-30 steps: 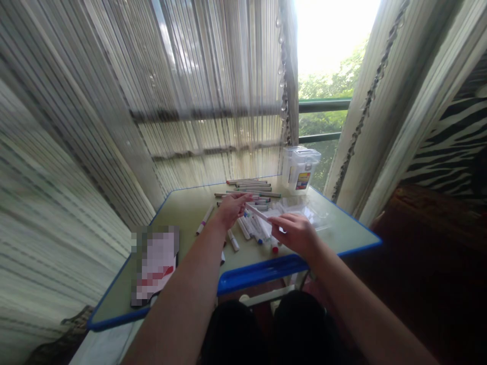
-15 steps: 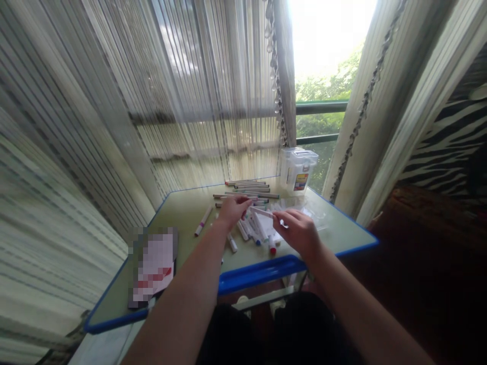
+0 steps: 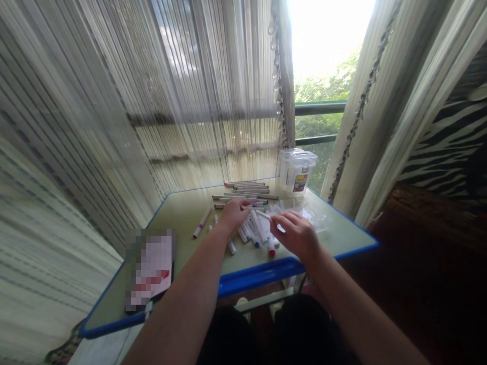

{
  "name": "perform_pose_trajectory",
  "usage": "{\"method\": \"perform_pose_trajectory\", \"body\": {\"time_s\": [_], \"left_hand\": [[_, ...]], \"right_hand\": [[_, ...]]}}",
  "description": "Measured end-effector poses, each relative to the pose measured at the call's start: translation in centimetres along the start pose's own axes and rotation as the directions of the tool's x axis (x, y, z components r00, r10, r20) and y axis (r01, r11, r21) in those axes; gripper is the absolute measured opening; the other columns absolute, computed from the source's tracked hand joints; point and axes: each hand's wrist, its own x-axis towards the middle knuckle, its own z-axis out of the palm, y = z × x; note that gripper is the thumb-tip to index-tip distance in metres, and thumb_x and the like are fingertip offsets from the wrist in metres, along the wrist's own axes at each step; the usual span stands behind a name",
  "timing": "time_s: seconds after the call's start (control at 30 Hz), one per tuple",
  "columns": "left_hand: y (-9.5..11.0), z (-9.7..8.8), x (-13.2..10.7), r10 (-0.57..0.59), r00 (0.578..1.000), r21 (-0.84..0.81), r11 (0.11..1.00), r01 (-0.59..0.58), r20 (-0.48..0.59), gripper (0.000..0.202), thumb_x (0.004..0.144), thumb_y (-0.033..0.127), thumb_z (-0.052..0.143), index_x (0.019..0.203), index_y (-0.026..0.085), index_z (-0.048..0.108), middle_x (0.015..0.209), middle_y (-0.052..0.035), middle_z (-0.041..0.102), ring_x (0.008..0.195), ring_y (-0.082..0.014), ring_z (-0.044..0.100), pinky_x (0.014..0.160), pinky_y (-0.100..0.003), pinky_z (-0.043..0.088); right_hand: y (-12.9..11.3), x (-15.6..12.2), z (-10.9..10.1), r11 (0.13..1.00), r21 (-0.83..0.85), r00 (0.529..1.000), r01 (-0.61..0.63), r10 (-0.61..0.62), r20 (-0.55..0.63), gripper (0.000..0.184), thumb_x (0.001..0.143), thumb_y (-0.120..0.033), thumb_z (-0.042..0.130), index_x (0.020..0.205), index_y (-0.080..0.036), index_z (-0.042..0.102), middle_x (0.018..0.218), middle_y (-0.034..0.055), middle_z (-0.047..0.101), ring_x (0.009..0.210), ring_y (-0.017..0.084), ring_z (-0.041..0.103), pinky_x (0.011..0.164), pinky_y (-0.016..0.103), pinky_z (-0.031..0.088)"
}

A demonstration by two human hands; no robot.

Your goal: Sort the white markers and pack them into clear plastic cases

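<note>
Over the middle of the table, my right hand [image 3: 296, 230] has its fingers closed on one end of a white marker [image 3: 263, 215], whose other end points left toward my left hand. My left hand [image 3: 236, 212] is pinched just left of that marker's tip; whatever small thing it holds is hidden by the fingers. Beneath both hands lies a loose pile of white markers [image 3: 243, 234], some with coloured ends. One marker with a red end [image 3: 271, 247] points toward me. A marker with a purple band [image 3: 201, 223] lies apart on the left.
Several markers [image 3: 249, 190] lie roughly side by side at the table's back. A clear plastic box [image 3: 299, 171] with a label stands at the back right, and clear plastic packaging [image 3: 317, 215] lies right of my right hand. A pixelated flat object [image 3: 152, 268] rests on the table's left.
My hands have drawn slightly apart. The marker that spanned between them now shows a gap from my left fingers and stays in my right hand. The view has shifted a little.
</note>
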Motion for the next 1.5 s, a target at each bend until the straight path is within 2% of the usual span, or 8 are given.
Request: {"method": "perform_pose_trajectory", "body": {"time_s": [0.23,0.53,0.93,1.0,1.07,1.2,1.33,1.5], "left_hand": [[-0.3,0.1,0.1,-0.031,0.998,0.003,1.000,0.030,0.052,0.023,0.075,0.017,0.059,0.094,0.016,0.072,0.091,-0.0076,0.073,0.082,-0.0193,0.066,0.079,-0.028,0.050],[0.1,-0.1,-0.1,-0.052,0.997,-0.012,0.999,0.053,0.055,0.022,0.073,0.016,0.059,0.091,0.016,0.072,0.090,-0.0078,0.073,0.080,-0.0190,0.066,0.075,-0.027,0.050],[-0.2,0.2,0.0,-0.046,0.998,-0.002,0.999,0.046,0.046,0.022,0.073,0.017,0.059,0.090,0.017,0.072,0.089,-0.0067,0.073,0.079,-0.0192,0.066,0.078,-0.029,0.050],[-0.1,0.3,-0.1,0.007,1.000,0.035,0.999,-0.008,0.025,0.023,0.075,0.019,0.057,0.092,0.018,0.073,0.093,-0.0071,0.072,0.085,-0.0197,0.065,0.083,-0.030,0.050],[0.2,0.3,-0.2,0.143,0.990,0.040,0.989,-0.143,-0.002,0.025,0.078,0.019,0.054,0.094,0.019,0.073,0.102,-0.0065,0.071,0.097,-0.0200,0.063,0.093,-0.032,0.046],[0.7,0.3,-0.4,0.357,0.934,0.054,0.932,-0.358,0.029,0.026,0.078,0.016,0.052,0.091,0.022,0.074,0.110,-0.0044,0.069,0.110,-0.0198,0.058,0.104,-0.036,0.038],[0.8,0.7,-0.3,0.347,0.926,0.127,0.922,-0.365,0.146,0.026,0.079,0.018,0.052,0.089,0.023,0.075,0.103,-0.0034,0.072,0.105,-0.0202,0.060,0.101,-0.036,0.040],[0.9,1.2,-0.3,0.317,0.939,0.135,0.933,-0.335,0.137,0.029,0.080,0.017,0.049,0.091,0.023,0.075,0.101,-0.0035,0.073,0.100,-0.0197,0.063,0.099,-0.035,0.041]], "right_hand": [[0.3,-0.2,0.7,0.978,0.202,0.974,0.049,-0.092,0.209,0.011,0.083,-0.019,0.055,0.073,-0.019,0.061,0.067,0.0024,0.064,0.063,0.013,0.059,0.062,0.024,0.047],[0.4,-0.4,0.5,0.969,0.246,0.962,-0.014,-0.054,0.269,0.013,0.082,-0.028,0.060,0.073,-0.020,0.065,0.068,0.0027,0.067,0.062,0.012,0.060,0.060,0.022,0.044],[0.2,-0.1,-0.1,0.972,0.233,0.923,-0.028,-0.065,0.380,0.017,0.083,-0.024,0.059,0.069,-0.021,0.069,0.064,0.0019,0.066,0.060,0.012,0.059,0.059,0.022,0.041],[0.3,-0.1,-0.1,0.973,0.227,0.921,-0.029,-0.063,0.385,0.019,0.083,-0.025,0.058,0.069,-0.022,0.069,0.064,0.0017,0.067,0.061,0.012,0.059,0.059,0.023,0.041],[0.3,-0.1,-0.1,0.973,0.229,0.919,-0.035,-0.059,0.390,0.019,0.083,-0.026,0.058,0.069,-0.022,0.070,0.064,0.0014,0.067,0.062,0.013,0.059,0.060,0.023,0.041],[0.3,-0.1,-0.1,0.968,0.246,0.919,-0.039,-0.062,0.390,0.018,0.083,-0.025,0.058,0.069,-0.022,0.070,0.063,0.0013,0.067,0.062,0.013,0.059,0.060,0.023,0.042],[0.3,0.0,-0.2,0.967,0.248,0.922,-0.051,-0.050,0.383,0.016,0.081,-0.024,0.060,0.068,-0.022,0.070,0.063,0.0013,0.066,0.062,0.012,0.059,0.061,0.023,0.042],[0.4,0.1,-0.3,0.963,0.262,0.927,-0.063,-0.040,0.373,0.022,0.083,-0.025,0.058,0.064,-0.021,0.068,0.062,0.0021,0.065,0.064,0.014,0.057,0.062,0.025,0.043]]}}
